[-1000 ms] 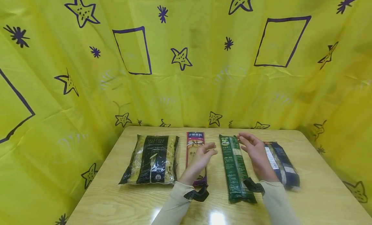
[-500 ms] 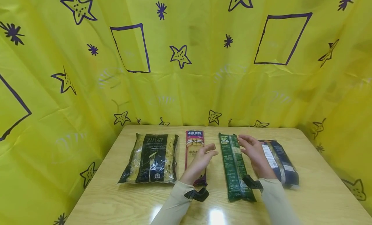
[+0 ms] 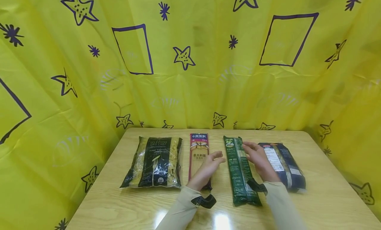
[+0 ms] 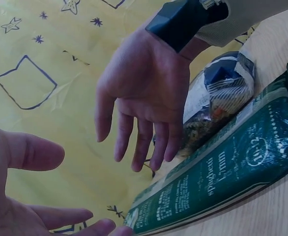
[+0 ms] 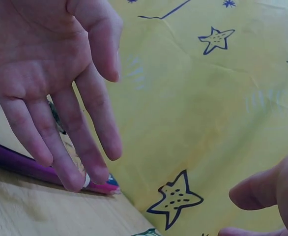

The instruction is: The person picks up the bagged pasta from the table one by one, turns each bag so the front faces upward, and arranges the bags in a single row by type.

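A long green spaghetti pack (image 3: 238, 173) lies on the wooden table between my two hands. My right hand (image 3: 260, 161) hovers at the pack's right side, fingers relaxed, its fingertips overlapping the pack's edge in the head view. On the other side, my left hand (image 3: 206, 169) is held above a slim pink and purple pasta pack (image 3: 196, 160), partly covering it. Both hands hold nothing. The left wrist view shows the right palm with its fingers (image 4: 143, 142) loosely extended. In the right wrist view the left hand's fingers (image 5: 80, 128) point downward, slightly spread.
A large black and clear bag of penne (image 3: 157, 164) lies at the left. To the right, partly behind the right forearm, is a dark blue pasta bag (image 3: 290, 167) with a white label. Yellow curtain (image 3: 190, 91) with drawn stars surrounds the table (image 3: 134, 207).
My right hand has shifted slightly left and down, closer to the green spaghetti pack. My left hand has moved a little down and right. The packs stay in place.
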### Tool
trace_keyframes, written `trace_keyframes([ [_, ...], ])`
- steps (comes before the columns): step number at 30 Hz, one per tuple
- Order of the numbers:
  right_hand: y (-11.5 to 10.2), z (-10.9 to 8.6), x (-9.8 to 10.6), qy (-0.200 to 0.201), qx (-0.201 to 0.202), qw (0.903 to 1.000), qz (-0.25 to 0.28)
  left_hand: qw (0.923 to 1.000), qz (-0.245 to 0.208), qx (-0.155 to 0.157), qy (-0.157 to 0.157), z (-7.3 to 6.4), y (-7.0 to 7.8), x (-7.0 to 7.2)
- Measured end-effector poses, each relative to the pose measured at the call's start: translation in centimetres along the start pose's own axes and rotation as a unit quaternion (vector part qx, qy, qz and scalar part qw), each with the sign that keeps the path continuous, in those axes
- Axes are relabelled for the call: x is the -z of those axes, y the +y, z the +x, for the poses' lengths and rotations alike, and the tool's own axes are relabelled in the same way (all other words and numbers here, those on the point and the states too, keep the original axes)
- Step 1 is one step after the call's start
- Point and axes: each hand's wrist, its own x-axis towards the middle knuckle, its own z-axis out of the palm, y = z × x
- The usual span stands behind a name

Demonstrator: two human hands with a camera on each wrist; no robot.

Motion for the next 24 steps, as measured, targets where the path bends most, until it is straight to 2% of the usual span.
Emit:
trace_keyframes([
  [9, 0.7, 0.4, -0.2, -0.003, -0.003, 1.0000, -0.008, 0.9999, -0.007, 0.010, -0.009, -0.1, -0.4, -0.5],
  [24, 1.4, 0.9, -0.4, 0.016, -0.028, 0.9990, -0.030, 0.9989, 0.015, 0.024, -0.038, -0.6, -1.2, -1.3],
])
